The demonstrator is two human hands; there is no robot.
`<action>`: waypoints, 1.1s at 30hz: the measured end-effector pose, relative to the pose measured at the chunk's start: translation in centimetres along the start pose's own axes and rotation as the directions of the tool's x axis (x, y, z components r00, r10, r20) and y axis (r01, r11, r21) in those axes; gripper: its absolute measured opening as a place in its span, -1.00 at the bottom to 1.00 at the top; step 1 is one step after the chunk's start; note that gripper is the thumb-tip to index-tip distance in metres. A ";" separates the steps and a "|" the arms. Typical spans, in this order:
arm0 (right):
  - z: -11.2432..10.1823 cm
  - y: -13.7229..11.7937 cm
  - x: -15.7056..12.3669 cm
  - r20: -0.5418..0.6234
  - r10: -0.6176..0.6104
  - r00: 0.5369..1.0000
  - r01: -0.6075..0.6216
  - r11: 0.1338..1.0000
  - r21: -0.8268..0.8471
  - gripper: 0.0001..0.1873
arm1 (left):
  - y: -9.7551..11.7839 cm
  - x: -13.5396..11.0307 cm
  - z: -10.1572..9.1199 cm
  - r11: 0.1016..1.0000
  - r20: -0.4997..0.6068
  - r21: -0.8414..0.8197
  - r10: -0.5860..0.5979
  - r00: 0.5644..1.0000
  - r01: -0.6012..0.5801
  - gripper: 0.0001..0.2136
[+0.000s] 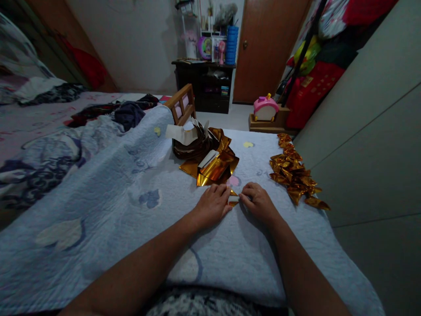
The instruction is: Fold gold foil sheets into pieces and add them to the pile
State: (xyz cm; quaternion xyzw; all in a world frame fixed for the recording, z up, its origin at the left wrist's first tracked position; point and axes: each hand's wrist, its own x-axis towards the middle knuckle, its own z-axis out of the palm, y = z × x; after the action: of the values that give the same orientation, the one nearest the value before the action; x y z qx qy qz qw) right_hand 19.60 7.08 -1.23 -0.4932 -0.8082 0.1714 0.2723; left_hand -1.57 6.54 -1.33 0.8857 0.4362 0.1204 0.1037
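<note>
Both my hands rest on a light blue quilt (138, 219) and press a small piece of gold foil paper (233, 198) between them. My left hand (213, 203) lies with fingers curled down on its left side. My right hand (258, 202) pinches its right side with closed fingers. Most of the piece is hidden under my fingers. Just beyond my hands lies a loose stack of gold foil sheets (215, 166). To the right a row of several folded gold pieces (294, 173) lies on the quilt.
A brown bundle with white paper (190, 142) sits behind the foil sheets. A wooden bed end (180, 104) rises beyond it. A grey wardrobe (371, 131) stands close on the right. Crumpled bedding and clothes (82, 127) lie on the left.
</note>
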 end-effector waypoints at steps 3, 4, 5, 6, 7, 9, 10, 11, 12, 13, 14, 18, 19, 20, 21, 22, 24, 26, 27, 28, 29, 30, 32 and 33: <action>0.6 -0.1 0.2 -0.061 0.034 0.998 -0.034 0.999 -0.014 -0.81 | -0.1 -0.1 0.1 1.000 -0.015 -0.024 0.012 1.000 -0.012 -0.52; 0.8 -0.2 0.3 -0.070 0.035 0.997 -0.036 0.999 -0.014 -0.83 | -0.1 -0.1 0.1 0.999 -0.021 -0.035 0.022 1.000 -0.023 -0.52; 0.9 -0.3 0.3 -0.072 0.034 0.997 -0.035 0.999 -0.014 -0.83 | -0.2 -0.1 0.0 0.998 -0.028 -0.046 0.036 0.999 -0.037 -0.53; 1.1 -0.3 0.4 -0.070 0.030 0.997 -0.031 0.999 -0.013 -0.84 | -0.2 -0.1 0.0 0.997 -0.035 -0.058 0.051 0.998 -0.053 -0.55; 1.2 -0.4 0.4 -0.066 0.026 0.998 -0.027 1.000 -0.013 -0.84 | -0.3 -0.1 0.0 0.995 -0.039 -0.073 0.068 0.997 -0.071 -0.56; 1.5 -0.5 0.4 -0.060 0.021 0.998 -0.022 1.000 -0.016 -0.86 | -0.5 -0.1 -0.1 0.987 -0.041 -0.117 0.109 0.993 -0.113 -0.58; 1.6 -0.5 0.4 -0.061 0.020 0.998 -0.022 1.000 -0.017 -0.86 | -0.6 -0.2 -0.2 0.980 -0.045 -0.145 0.128 0.991 -0.133 -0.58; 1.6 -0.5 0.4 -0.062 0.019 0.998 -0.020 1.000 -0.015 -0.86 | -0.7 -0.2 -0.2 0.973 -0.049 -0.176 0.143 0.988 -0.150 -0.57; 1.7 -0.5 0.3 -0.061 0.017 0.998 -0.018 1.000 -0.011 -0.87 | -0.8 -0.3 -0.3 0.965 -0.055 -0.207 0.152 0.987 -0.160 -0.55; 1.7 -0.5 0.3 -0.056 0.013 0.998 -0.014 1.000 -0.003 -0.87 | -0.9 -0.4 -0.4 0.958 -0.060 -0.237 0.154 0.986 -0.164 -0.55; 1.7 -0.5 0.3 -0.046 0.008 0.999 -0.008 1.000 0.005 -0.87 | -0.9 -0.4 -0.5 0.951 -0.063 -0.267 0.146 0.987 -0.158 -0.58; 1.5 -0.3 0.2 -0.002 -0.013 1.000 0.013 1.000 0.004 -0.86 | -1.0 -0.6 -0.7 0.929 -0.068 -0.343 0.122 0.990 -0.138 -0.84; 1.5 -0.3 0.2 0.003 -0.015 1.000 0.015 1.000 -0.002 -0.86 | -1.0 -0.6 -0.7 0.925 -0.079 -0.347 0.138 0.987 -0.157 -0.89; 1.5 -0.3 0.2 0.007 -0.017 1.000 0.018 1.000 -0.005 -0.86 | -1.0 -0.6 -0.7 0.920 -0.093 -0.346 0.162 0.982 -0.185 -0.91; 1.5 -0.3 0.2 0.011 -0.019 1.000 0.019 1.000 -0.005 -0.86 | -1.0 -0.7 -0.6 0.915 -0.110 -0.341 0.188 0.976 -0.214 -0.93; 1.4 -0.3 0.2 0.014 -0.022 1.000 0.022 1.000 -0.003 -0.86 | -1.0 -0.7 -0.5 0.912 -0.123 -0.334 0.209 0.970 -0.238 -0.95; 1.4 -0.4 0.2 0.019 -0.028 0.999 0.028 1.000 0.003 -0.84 | -0.9 -0.8 -0.5 0.914 -0.132 -0.315 0.225 0.965 -0.256 -0.95; 1.4 -0.5 0.1 0.019 -0.030 0.999 0.030 1.000 0.005 -0.83 | -0.6 -0.8 -0.5 0.926 -0.113 -0.291 0.217 0.970 -0.241 -0.87; 1.4 -0.6 0.1 0.017 -0.029 0.999 0.029 1.000 0.006 -0.82 | -0.5 -0.8 -0.5 0.934 -0.100 -0.275 0.207 0.973 -0.227 -0.82; 1.3 -0.6 0.1 0.016 -0.027 0.999 0.027 1.000 0.006 -0.81 | -0.3 -0.8 -0.5 0.943 -0.088 -0.258 0.193 0.977 -0.209 -0.77; 1.4 -0.6 0.1 0.017 -0.024 1.000 0.024 1.000 0.004 -0.81 | -0.1 -0.8 -0.5 0.953 -0.081 -0.237 0.174 0.981 -0.189 -0.74; 1.4 -0.6 0.1 0.018 -0.020 1.000 0.020 1.000 0.002 -0.82 | 0.1 -0.7 -0.5 0.961 -0.076 -0.215 0.159 0.984 -0.172 -0.74; 1.4 -0.6 0.1 0.025 -0.012 1.000 0.012 1.000 -0.002 -0.85 | 0.5 -0.6 -0.6 0.975 -0.074 -0.176 0.122 0.990 -0.134 -0.76; 1.4 -0.6 0.1 0.029 -0.009 1.000 0.009 1.000 -0.002 -0.87 | 0.6 -0.6 -0.6 0.979 -0.076 -0.160 0.111 0.991 -0.122 -0.77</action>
State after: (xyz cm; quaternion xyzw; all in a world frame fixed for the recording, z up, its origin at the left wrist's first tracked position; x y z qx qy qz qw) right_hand 18.25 6.88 -2.00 -0.4875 -0.8144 0.1765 0.2609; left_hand -1.63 5.71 -0.65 0.8937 0.3752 0.1916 0.1546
